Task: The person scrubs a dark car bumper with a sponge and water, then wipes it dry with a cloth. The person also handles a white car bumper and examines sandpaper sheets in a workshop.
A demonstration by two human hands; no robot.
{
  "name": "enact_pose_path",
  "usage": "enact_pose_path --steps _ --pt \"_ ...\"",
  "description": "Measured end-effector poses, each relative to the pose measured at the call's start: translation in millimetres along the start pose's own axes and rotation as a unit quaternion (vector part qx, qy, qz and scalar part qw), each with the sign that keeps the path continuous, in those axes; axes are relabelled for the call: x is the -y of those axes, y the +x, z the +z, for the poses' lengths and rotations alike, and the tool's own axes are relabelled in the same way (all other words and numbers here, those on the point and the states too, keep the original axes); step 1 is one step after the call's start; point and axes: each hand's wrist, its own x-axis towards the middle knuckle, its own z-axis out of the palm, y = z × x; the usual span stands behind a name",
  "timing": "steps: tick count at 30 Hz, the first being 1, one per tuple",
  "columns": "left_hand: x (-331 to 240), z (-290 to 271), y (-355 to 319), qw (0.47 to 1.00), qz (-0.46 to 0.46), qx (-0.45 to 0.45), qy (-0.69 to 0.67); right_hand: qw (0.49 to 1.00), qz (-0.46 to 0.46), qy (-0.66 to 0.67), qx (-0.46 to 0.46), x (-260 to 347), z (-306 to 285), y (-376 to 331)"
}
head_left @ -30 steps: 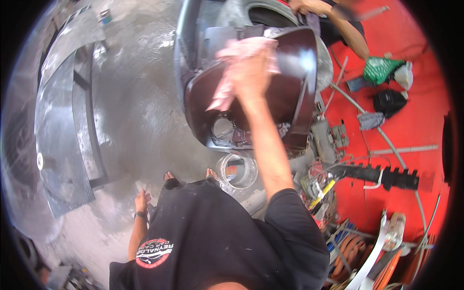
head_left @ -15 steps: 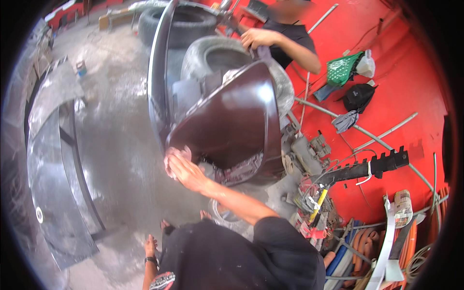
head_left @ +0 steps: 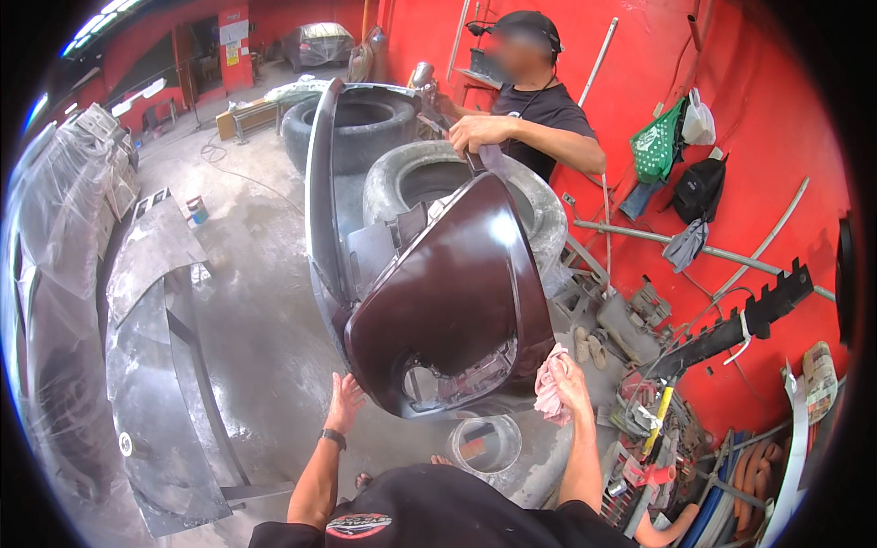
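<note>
A glossy dark maroon car bumper fills the middle of the view, with a cut-out at its lower end. My right hand is closed on a crumpled pink cloth, beside the bumper's lower right edge. Whether the cloth touches the paint there I cannot tell. At the lower left corner, my left hand is open with fingers spread, close to the bumper's edge; contact is unclear. Across from me, a co-worker's hand is at the bumper's far end.
Large tyres stand behind the bumper. A clear bucket is on the floor before me. Another long curved panel lies to the left, near plastic-covered things. Hoses, metal parts and a notched black bar crowd the right.
My right hand with the cloth has moved from the bumper's lower left corner to its lower right edge. My left hand has risen toward the left corner. The view has tilted up.
</note>
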Motion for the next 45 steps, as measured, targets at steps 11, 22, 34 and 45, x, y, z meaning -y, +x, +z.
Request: enact_pose_path --steps 11,22,34,45 --pt "-96.8 90.4 -55.9 0.99 0.076 -0.003 0.121 0.993 -0.081 -0.048 -0.074 29.4 -26.3 88.4" --pt "-78.3 224.3 -55.5 0.978 0.076 0.084 0.178 0.989 -0.091 -0.055 -0.105 -8.9 -119.5 198.6" --pt "-32.4 280.3 -13.2 0.975 0.022 0.101 0.198 0.982 -0.029 -0.146 -0.12 -83.3 -115.6 255.2" --pt "2.8 242.0 -13.0 0.994 0.01 0.083 0.072 0.96 -0.137 0.186 -0.16 -23.7 -134.7 174.7"
